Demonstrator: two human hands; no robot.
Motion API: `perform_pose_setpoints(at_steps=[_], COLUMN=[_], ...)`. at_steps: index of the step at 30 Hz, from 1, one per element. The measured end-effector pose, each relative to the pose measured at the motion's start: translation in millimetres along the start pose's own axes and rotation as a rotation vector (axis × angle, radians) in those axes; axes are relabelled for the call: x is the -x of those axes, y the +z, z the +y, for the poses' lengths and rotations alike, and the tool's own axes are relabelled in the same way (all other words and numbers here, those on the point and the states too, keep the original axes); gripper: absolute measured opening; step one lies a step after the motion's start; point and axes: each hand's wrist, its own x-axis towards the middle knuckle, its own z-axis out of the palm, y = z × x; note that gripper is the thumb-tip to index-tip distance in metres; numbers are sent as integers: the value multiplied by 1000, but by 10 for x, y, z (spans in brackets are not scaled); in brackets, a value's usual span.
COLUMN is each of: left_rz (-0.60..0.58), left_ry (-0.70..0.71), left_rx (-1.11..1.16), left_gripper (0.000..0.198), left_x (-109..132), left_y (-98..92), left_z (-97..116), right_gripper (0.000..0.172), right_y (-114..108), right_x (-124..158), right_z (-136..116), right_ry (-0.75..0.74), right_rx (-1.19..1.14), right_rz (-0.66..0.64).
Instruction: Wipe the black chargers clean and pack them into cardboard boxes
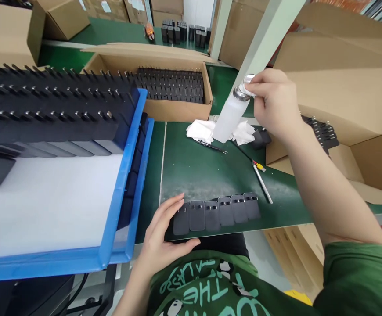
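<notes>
Along the front edge of the green table lies a row of several black plug adapters [212, 215] with metal prongs facing up. My left hand [163, 235] rests at the row's left end, thumb and fingers spread around the corner of the leftmost adapter. Over the translucent white bottle [232, 115] with a metal top, my right hand [275, 98] is closed in a pinch. Between its fingertips is a small white wipe [250, 90], pressed against the bottle's top. Crumpled white tissues [200, 131] lie by the bottle's base.
Blue trays [112, 219] at left hold rows of black adapters. An open carton [178, 109] packed with adapters stands behind, another carton [372, 162] at right. Tweezers [212, 147], a silver pen-like tool [262, 182] and a yellow-tipped connector [260, 166] lie on the table.
</notes>
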Motion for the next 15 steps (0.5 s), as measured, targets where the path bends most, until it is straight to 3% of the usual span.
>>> perform_pose_setpoints(at_steps=[3,5,7,9,12,15], left_rz=[-18,-55,-126,-213,-277,-259], left_ry=[-19,-74,-150,-209,-221,-196], left_rx=[-2,0,3,-3,-25,-34], left_gripper=[78,79,81,82,80,71], left_x=[-11,-29,-64,-116,-201,-255], left_y=[0,-15,-43,-76,-107,-101], left_z=[-6,6,31,58,81,85], right_gripper=[35,33,31,37,34,53], right_y=[-88,-245,-442,-606,-661,-506], right_x=[3,189,581,1132,1973,2468], right_z=[-36,-134,-348,-674,-1217,-1641], right_ry=[74,186,366,592,837,776], right_rx=[-26,-205,-566,-809,-580,-183], right_rz=[64,209,378,403,137,92])
